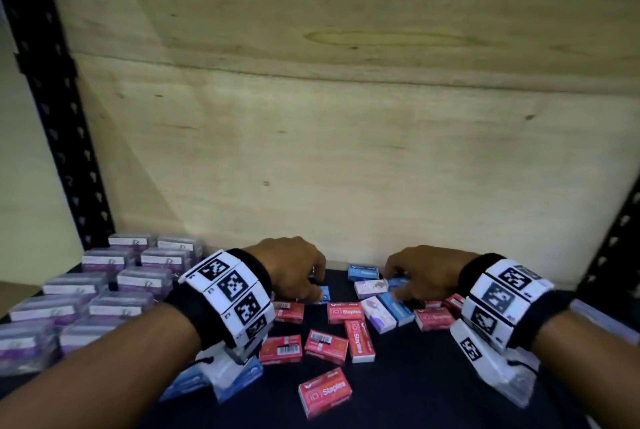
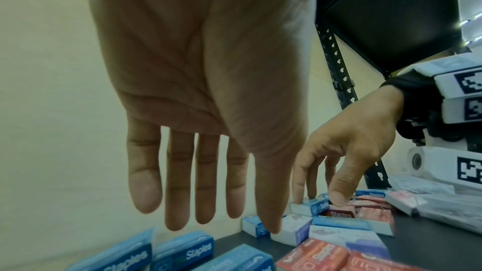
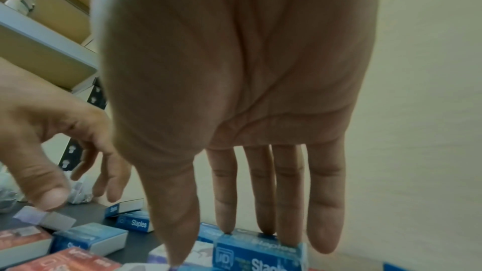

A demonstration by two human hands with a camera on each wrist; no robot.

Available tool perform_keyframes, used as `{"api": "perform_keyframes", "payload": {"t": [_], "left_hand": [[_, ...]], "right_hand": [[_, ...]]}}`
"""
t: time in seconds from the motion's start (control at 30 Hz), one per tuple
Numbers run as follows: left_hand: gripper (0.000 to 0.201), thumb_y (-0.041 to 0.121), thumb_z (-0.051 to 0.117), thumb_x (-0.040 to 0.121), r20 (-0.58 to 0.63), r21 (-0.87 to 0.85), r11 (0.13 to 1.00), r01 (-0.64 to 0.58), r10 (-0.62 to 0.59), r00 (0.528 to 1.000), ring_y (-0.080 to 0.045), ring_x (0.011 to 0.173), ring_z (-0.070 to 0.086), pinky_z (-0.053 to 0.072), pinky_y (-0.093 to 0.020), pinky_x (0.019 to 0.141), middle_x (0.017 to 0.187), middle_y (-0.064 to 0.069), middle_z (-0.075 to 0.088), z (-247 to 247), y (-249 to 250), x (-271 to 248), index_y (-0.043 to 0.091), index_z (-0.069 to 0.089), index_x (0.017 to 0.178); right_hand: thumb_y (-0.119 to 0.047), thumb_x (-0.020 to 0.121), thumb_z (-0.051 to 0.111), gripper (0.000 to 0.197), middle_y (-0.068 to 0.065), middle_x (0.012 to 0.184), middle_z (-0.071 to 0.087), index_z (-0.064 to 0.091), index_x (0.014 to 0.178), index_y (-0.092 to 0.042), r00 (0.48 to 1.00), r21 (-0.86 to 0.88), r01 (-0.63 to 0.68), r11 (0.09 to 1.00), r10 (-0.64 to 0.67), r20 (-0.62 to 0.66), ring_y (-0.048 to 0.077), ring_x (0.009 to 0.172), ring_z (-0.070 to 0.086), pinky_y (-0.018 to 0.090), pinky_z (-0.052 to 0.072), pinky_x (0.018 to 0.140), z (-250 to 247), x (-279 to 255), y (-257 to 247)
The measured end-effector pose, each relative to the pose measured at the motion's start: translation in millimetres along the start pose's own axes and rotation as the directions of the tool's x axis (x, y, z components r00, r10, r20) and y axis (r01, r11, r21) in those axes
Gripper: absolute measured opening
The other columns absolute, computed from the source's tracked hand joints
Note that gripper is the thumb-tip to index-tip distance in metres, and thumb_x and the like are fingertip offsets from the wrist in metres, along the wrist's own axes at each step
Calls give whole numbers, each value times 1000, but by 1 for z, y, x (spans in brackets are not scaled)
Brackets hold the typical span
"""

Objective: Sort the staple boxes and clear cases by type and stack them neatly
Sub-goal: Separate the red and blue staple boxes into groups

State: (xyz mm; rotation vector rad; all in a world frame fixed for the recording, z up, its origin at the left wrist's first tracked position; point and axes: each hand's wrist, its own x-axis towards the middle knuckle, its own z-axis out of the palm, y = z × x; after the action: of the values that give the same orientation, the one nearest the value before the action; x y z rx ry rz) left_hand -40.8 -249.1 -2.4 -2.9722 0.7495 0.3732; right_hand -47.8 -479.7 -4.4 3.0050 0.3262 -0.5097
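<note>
So we're mid-sort here, pulling the blue ones out of the jumble; the clear cases [image 1: 104, 290] are already lined up in tidy rows on the left end of the shelf, so that type looks mostly handled, while the red staple boxes [image 1: 346, 312] and blue staple boxes [image 1: 396, 307] lie mixed and scattered across the middle, with a couple of purple-and-white boxes [image 1: 377, 314] in among them.

Our right hand [image 1: 420, 273] reaches down with fingers nearly straight, fingertips [image 3: 289, 234] touching the top of a blue box [image 3: 258, 255] at the back of the heap; nothing gripped yet, thumb free beside it. Our left hand [image 1: 294, 267] hangs relaxed with fingers spread and empty, over more blue boxes [image 2: 182, 252] near the front.

Next bit probably needs the thumb to close in on that blue box so it lifts without dragging its neighbours, since they sit touching; then a spot for a blue stack.

Surface is a dark shelf board [image 1: 415, 394]; pale plywood back panel [image 1: 346, 117] behind, black perforated uprights [image 1: 52, 99] at the sides; more shelving with cardboard off to the left.
</note>
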Motion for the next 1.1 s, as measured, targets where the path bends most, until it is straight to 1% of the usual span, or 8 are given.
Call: {"api": "perform_keyframes", "payload": {"t": [0.13, 0.33, 0.53, 0.67, 0.8, 0.93, 1.03, 1.1], "left_hand": [[34, 48, 63, 90, -54, 24, 998, 54, -53, 997, -17, 106, 57, 43, -30, 78, 123, 6, 58, -2, -9, 10, 29, 59, 119], [31, 40, 67, 88, -69, 16, 990, 142, -141, 988, -17, 108, 58, 48, -31, 84, 123, 7, 59, 0, -41, 15, 29, 60, 117], [45, 41, 70, 86, -25, 23, 981, 193, -192, 981, -20, 107, 58, 48, -32, 83, 125, 3, 58, 4, -65, 21, 26, 55, 126], [51, 37, 72, 85, 27, -13, 987, 158, -158, 987, -20, 108, 58, 49, -36, 92, 126, 2, 60, 6, -76, 25, 27, 56, 132], [43, 31, 71, 87, 29, -70, 993, 96, -94, 995, -12, 92, 57, 45, -26, 81, 117, 5, 66, 8, -82, 28, 28, 61, 129], [36, 30, 70, 88, 17, -77, 993, 92, -91, 996, -18, 100, 62, 51, -33, 89, 115, 2, 66, 10, -85, 32, 25, 64, 123], [33, 31, 67, 90, 39, -16, 996, 93, -93, 995, -22, 98, 63, 52, -36, 88, 112, -2, 65, 11, -85, 32, 21, 63, 121], [32, 32, 64, 92, 57, 17, 995, 100, -100, 993, -23, 97, 63, 53, -36, 86, 111, -3, 66, 12, -86, 30, 18, 62, 120]], "right_hand": [[-44, 95, 59, 45, -1, 139, 52, 50, 136, -26, 999, -24, 39, 999, -39, -12, 20, 121, 52, 31, 43, 97, -3, 4, 0], [-37, 96, 58, 38, 0, 132, 57, 55, 131, -23, 990, -48, 127, 991, -130, -58, 19, 115, 55, 32, 45, 94, -15, 18, -18], [-36, 94, 61, 40, 1, 127, 62, 57, 131, -20, 977, -21, 203, 979, -204, -65, 22, 111, 59, 33, 48, 94, -24, 48, -53], [-35, 93, 62, 36, 9, 112, 69, 65, 119, -11, 973, -99, 224, 970, -227, -27, 28, 98, 66, 41, 54, 89, -24, 71, -75], [-39, 92, 65, 40, 10, 109, 69, 66, 117, -8, 971, -192, 238, 952, -240, 16, 30, 96, 67, 41, 56, 86, -23, 90, -88], [-39, 88, 71, 43, 10, 109, 71, 67, 116, -6, 972, -209, 232, 950, -233, 23, 30, 94, 68, 41, 57, 84, -24, 100, -95], [-37, 86, 74, 38, 9, 98, 71, 68, 105, -5, 970, -231, 242, 942, -239, 40, 28, 87, 68, 38, 57, 80, -26, 103, -98], [-35, 85, 75, 30, 5, 76, 66, 64, 82, -7, 969, -255, 246, 935, -245, 39, 25, 72, 64, 36, 55, 74, -27, 104, -101]]}}
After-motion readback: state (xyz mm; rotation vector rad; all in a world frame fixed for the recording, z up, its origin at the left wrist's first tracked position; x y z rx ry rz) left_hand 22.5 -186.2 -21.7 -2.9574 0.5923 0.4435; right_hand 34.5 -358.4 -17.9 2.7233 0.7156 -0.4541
